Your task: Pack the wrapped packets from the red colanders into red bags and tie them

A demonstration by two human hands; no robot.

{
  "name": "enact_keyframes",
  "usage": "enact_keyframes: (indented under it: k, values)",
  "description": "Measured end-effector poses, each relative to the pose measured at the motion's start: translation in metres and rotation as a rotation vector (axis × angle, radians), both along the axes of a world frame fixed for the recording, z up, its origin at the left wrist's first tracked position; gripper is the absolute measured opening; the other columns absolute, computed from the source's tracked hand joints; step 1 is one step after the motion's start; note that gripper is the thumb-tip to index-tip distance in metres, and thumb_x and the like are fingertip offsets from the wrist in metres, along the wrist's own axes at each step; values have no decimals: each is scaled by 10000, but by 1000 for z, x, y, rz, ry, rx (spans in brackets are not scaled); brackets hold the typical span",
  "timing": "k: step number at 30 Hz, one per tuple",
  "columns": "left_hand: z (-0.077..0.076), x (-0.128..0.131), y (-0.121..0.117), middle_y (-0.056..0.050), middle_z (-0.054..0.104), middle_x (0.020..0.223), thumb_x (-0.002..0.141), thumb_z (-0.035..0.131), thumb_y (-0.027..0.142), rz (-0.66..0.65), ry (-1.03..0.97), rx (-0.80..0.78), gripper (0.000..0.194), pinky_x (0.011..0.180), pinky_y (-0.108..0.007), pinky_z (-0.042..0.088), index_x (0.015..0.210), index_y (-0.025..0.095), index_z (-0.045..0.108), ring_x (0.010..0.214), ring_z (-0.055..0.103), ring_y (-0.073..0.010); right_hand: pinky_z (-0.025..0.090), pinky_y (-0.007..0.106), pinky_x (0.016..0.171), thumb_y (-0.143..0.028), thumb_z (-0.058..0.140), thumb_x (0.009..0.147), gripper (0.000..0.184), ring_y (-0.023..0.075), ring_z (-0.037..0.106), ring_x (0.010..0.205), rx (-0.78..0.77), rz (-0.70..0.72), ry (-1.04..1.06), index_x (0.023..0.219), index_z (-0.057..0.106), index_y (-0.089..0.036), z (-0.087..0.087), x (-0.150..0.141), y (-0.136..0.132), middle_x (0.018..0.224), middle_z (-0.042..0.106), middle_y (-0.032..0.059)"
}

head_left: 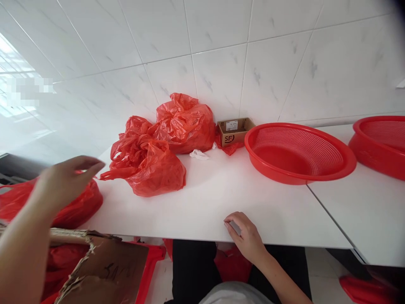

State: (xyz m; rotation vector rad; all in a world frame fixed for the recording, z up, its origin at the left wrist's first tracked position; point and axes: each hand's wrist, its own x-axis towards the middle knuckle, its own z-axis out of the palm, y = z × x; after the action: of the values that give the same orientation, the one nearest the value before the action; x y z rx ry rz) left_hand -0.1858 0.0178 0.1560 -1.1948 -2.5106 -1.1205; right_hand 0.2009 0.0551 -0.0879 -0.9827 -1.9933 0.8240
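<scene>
nearest the camera, at the lower left, a torn cardboard box (pixel 104 270) stands below the table edge, with the left forearm crossing above it. the left hand (pixel 65 179) is raised and blurred, fingers loosely together and extended, holding nothing; its fingertips point right toward the near red bag (pixel 148 166), which lies just right of them on the white table (pixel 205 202). another red bag (pixel 74 207) bulges under that hand, at the table's left edge.

the right hand (pixel 245 236) rests on the table's near edge, fingers curled over a small grey thing that is mostly hidden; i cannot tell what it is. it lies well apart from the bags, so the left hand is clearly the nearer one to the near red bag.

behind that bag sits a second, fuller bag (pixel 186 122) against the tiled wall, then a small open carton (pixel 236 131), a scrap of white paper (pixel 199 154), and a red basket (pixel 300 152). another basket (pixel 379 143) sits at the far right.
</scene>
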Motion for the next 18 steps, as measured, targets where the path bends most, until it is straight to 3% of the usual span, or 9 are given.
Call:
enact_keyframes:
  k: [3,7,9,12,15,18]
  values:
    - [-9,-10,54,55,684,763,678,836,222,-85,63,-58,121,968,-355,411,772,203,762,713,545,-133,558,378,724,-258,461,965,157,216,630,840,-5,-1,6,909,605,-232,1,0,-1,890,657,60]
    - [-24,-8,109,19,663,1124,621,862,187,-185,108,25,210,1010,-289,394,762,147,711,1135,528,-180,557,375,718,-235,458,961,154,207,626,828,-17,5,-7,907,602,-237,3,-1,-2,889,655,50]
    - [-30,-4,121,17,674,1080,623,840,112,-225,96,59,210,995,-269,408,627,122,630,1193,513,-173,553,377,720,-221,457,958,151,204,623,825,-7,2,-8,902,596,-238,2,-1,-2,879,654,44]
    - [-31,-3,129,26,697,909,630,807,31,-233,55,137,298,973,-273,426,539,122,538,1079,585,-148,553,377,712,-209,456,952,151,202,620,816,8,-9,-4,898,595,-238,0,-2,-2,873,655,43]
    - [-17,-9,134,61,645,743,691,792,78,-139,6,293,265,943,-273,432,614,136,545,906,615,-132,555,380,704,-209,450,948,162,205,621,799,19,-9,-5,890,598,-239,0,-3,-2,865,656,44]
    - [6,-13,134,91,509,641,839,655,103,8,-50,544,209,893,-259,432,720,148,489,778,597,-103,552,381,702,-212,444,949,170,205,621,791,21,-4,-10,884,599,-239,1,-4,-2,857,656,45]
